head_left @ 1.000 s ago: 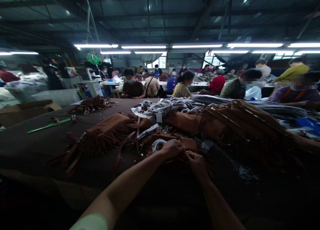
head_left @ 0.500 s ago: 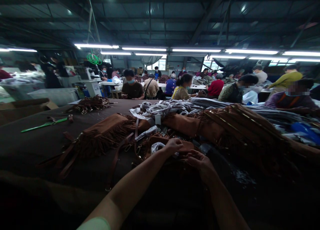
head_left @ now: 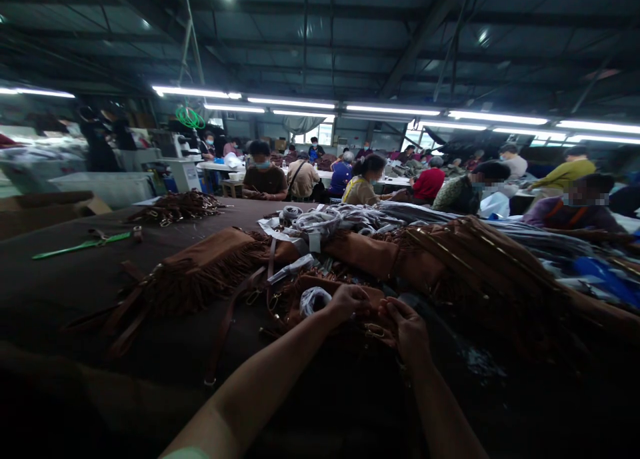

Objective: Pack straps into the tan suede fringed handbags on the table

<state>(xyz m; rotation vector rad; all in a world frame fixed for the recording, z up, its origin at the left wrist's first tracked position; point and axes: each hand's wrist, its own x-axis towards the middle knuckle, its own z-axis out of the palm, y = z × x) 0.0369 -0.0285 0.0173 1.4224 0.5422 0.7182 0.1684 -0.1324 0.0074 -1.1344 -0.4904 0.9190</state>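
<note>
My left hand (head_left: pixel 349 302) is closed in a pinch over a brown fringed bag (head_left: pixel 316 284) lying on the dark table. Close on its right, my right hand (head_left: pixel 406 319) pinches too, fingertips drawn together. Whatever is between the fingers is too small and dark to make out. A gold metal clasp (head_left: pixel 374 330) shows just below the hands, on the brown material. Beside my left wrist lies a coil of whitish wrapped strap (head_left: pixel 314 300). A brown strap (head_left: pixel 226 322) with metal fittings trails down the table to the left.
Further brown fringed bags (head_left: pixel 207 252) lie left and right, and bags with gold zippers (head_left: pixel 475 246) are heaped at right. Behind them runs a pile of wrapped straps (head_left: pixel 325 219). Green scissors-like tool (head_left: pixel 83 244) and a strap heap (head_left: pixel 177 206) lie left. Co-workers sit beyond.
My right hand has risen a little, its fingertips now pinched closer to my left hand. The gold clasp below the hands has come into clearer view. The camera has tilted slightly.
</note>
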